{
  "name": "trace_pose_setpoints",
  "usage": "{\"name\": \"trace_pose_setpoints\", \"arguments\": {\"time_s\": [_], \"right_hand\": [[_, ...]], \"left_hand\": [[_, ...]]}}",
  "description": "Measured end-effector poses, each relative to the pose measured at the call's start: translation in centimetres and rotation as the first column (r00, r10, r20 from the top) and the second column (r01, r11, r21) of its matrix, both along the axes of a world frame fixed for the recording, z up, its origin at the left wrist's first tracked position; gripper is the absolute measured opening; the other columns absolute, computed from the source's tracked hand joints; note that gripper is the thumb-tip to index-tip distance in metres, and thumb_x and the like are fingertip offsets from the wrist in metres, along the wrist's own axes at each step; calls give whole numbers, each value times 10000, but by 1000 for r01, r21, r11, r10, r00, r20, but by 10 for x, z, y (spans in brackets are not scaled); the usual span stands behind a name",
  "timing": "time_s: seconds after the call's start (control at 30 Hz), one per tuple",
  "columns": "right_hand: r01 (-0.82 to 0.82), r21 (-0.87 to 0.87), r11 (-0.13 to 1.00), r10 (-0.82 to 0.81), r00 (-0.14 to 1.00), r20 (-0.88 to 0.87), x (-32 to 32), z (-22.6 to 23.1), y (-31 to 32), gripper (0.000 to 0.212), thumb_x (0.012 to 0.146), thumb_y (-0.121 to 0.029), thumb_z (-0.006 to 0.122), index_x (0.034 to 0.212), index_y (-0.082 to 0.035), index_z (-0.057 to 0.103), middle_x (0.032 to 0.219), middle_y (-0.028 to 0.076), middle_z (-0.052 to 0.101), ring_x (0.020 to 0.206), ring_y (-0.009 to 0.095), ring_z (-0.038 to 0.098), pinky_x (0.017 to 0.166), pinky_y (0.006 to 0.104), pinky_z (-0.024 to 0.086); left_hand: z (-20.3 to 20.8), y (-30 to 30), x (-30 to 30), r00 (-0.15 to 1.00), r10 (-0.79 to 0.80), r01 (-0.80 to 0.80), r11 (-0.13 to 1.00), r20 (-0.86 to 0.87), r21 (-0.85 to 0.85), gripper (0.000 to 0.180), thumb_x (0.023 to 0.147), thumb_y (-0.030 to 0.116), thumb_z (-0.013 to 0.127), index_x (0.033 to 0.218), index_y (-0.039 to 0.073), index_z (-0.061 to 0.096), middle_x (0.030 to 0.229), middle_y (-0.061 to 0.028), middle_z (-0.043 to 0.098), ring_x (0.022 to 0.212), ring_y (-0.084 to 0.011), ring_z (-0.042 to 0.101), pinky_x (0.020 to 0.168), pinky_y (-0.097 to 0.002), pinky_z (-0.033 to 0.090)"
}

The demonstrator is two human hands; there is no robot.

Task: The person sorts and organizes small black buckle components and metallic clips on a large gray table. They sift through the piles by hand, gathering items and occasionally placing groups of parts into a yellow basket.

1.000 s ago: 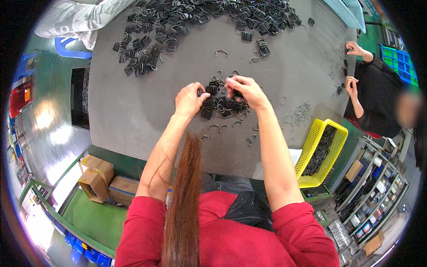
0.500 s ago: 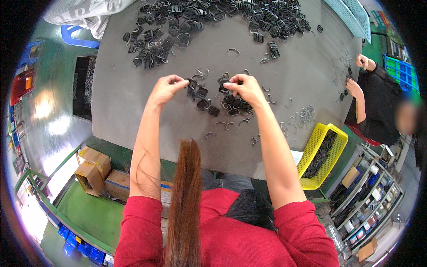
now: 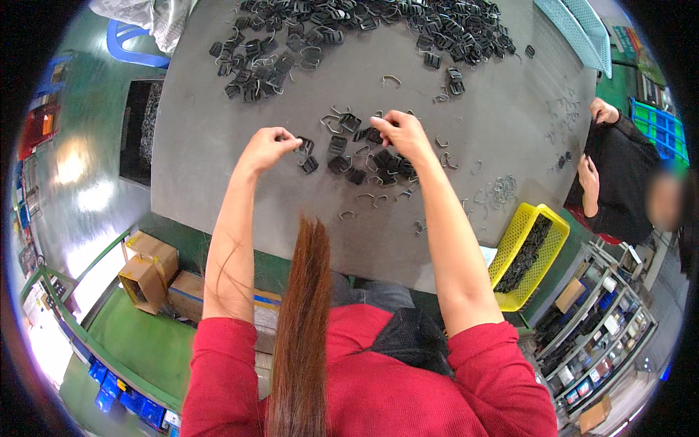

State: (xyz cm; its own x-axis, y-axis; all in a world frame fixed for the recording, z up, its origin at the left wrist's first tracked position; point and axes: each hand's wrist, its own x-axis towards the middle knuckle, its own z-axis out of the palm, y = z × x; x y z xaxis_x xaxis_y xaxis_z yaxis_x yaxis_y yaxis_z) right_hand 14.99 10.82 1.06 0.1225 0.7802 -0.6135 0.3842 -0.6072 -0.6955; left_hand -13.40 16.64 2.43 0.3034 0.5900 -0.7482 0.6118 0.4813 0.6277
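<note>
My left hand (image 3: 268,148) has its thumb and fingertips pinched on a small black buckle (image 3: 306,147), held just left of the small central cluster. A second black piece (image 3: 310,165) hangs or lies directly below that buckle; which of the two I cannot tell. Over the cluster's upper right, the fingers of my right hand (image 3: 402,135) are pinched together, and whatever they may hold is too small to make out. Beside those fingertips lies a black buckle (image 3: 350,122). More black buckles (image 3: 389,164) and bent metal wire hooks (image 3: 370,197) are scattered below my right hand.
A large heap of black buckles (image 3: 277,69) with wire hooks spreads across the table's (image 3: 211,153) far side. Loose wire hooks (image 3: 502,191) lie to the right, near a yellow basket (image 3: 557,231) of dark parts. A co-worker (image 3: 608,182) sits at the right edge.
My left hand has drawn slightly left from the cluster with the buckle. My right hand has shifted up a little, leaving a buckle beside its fingertips. The co-worker's hands have moved off the table edge.
</note>
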Motion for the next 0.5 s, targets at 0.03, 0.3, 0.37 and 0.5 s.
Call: {"name": "trace_pose_setpoints", "arguments": {"time_s": [0.03,0.3,0.37,0.5], "right_hand": [[-132,51,990,110,947,303,-11,-5,5,353,777,-423,663,770,-79,586,768,65,648,752,224,631,602,358,464],[-250,37,967,230,931,282,-50,4,24,281,729,-320,728,815,-75,621,809,53,651,766,202,640,589,321,475],[-94,-101,990,74,979,-190,-25,15,23,224,757,-274,715,796,-80,609,765,6,636,732,136,628,542,267,448],[71,-165,984,-158,783,-602,-7,39,2,183,791,-259,682,788,-109,579,676,-37,578,657,48,553,490,200,357]], "left_hand": [[7,2,-3,983,146,-132,983,108,-126,213,789,240,673,829,49,586,632,6,513,595,-54,456,483,-206,345],[23,-20,-25,926,250,-253,967,284,-28,151,808,186,668,831,57,594,690,0,566,572,-58,531,438,-192,376],[9,-20,-31,980,179,-184,982,89,49,149,805,178,667,827,48,599,710,-10,587,580,-66,540,453,-200,393],[-1,-27,-44,961,236,-223,970,147,-96,163,811,168,657,897,46,593,777,-26,607,659,-105,601,512,-228,467]]}}
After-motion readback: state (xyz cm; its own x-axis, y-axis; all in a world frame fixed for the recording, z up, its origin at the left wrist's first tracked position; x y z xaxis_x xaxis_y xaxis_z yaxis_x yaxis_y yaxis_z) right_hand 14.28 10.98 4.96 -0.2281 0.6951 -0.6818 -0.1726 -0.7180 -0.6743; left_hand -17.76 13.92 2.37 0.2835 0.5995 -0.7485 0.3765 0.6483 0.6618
